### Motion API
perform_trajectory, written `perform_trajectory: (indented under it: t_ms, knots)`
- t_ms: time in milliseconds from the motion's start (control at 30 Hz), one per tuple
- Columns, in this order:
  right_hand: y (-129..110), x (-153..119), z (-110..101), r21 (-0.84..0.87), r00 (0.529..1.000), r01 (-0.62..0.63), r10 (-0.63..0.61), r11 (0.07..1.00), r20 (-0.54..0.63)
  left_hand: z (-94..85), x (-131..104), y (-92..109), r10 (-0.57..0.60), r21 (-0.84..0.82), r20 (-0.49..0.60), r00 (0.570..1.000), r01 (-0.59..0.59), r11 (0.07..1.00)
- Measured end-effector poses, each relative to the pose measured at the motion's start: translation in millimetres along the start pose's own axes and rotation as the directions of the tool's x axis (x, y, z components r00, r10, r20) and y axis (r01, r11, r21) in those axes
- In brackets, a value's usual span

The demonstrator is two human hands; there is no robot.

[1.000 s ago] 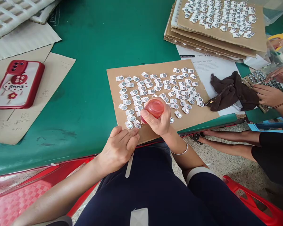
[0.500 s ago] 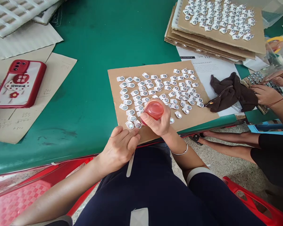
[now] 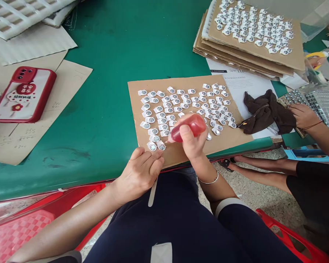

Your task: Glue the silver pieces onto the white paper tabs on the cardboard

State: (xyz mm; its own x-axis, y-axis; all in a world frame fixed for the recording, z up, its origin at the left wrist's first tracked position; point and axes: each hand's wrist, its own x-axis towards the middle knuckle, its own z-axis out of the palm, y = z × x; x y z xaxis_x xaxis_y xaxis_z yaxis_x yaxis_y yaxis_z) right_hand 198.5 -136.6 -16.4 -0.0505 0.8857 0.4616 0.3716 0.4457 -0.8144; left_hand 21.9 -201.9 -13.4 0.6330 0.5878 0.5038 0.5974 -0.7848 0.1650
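Note:
My right hand (image 3: 195,147) is closed around a small red squeeze bottle (image 3: 191,128). The bottle is tilted, its nozzle pointing down and left at a small white tag with a round printed centre (image 3: 161,145). My left hand (image 3: 139,173) is closed, with a flat wooden stick (image 3: 152,194) coming out below its fingers. Its fingertips are beside that same tag, at the near edge of a brown cardboard sheet (image 3: 178,159). Many similar white pieces lie in rough rows on the sheet. Whether the left fingertips touch the tag, I cannot tell.
A phone in a red case (image 3: 23,95) lies on papers at the left. Stacked cardboard sheets (image 3: 244,62) with more tags stand at the back right. Beside dark brown cloth (image 3: 263,111), a co-worker's hand (image 3: 304,115) is at work. Yellow-handled scissors (image 3: 315,58) lie farther right.
My right hand has moved slightly right and tipped the red bottle from pointing away to lying slanted, nozzle leftward. My left hand has stayed almost in place. One co-worker's hand has gone from sight.

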Motion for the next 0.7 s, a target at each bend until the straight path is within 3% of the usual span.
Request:
perform_trajectory:
  t_ms: [300,700]
  knots:
    - [-7.3,-0.6,2.8,0.13,0.999,-0.014,0.019,0.991,-0.036,1.5,-0.9,0.7,-0.003,0.011,-0.001,1.0,0.003,1.0]
    - [-9.5,2.2,5.1,0.075,0.999,0.045,-0.044,0.996,-0.02,1.8,-2.0,1.2,-0.011,0.013,0.011,1.0,0.011,1.0]
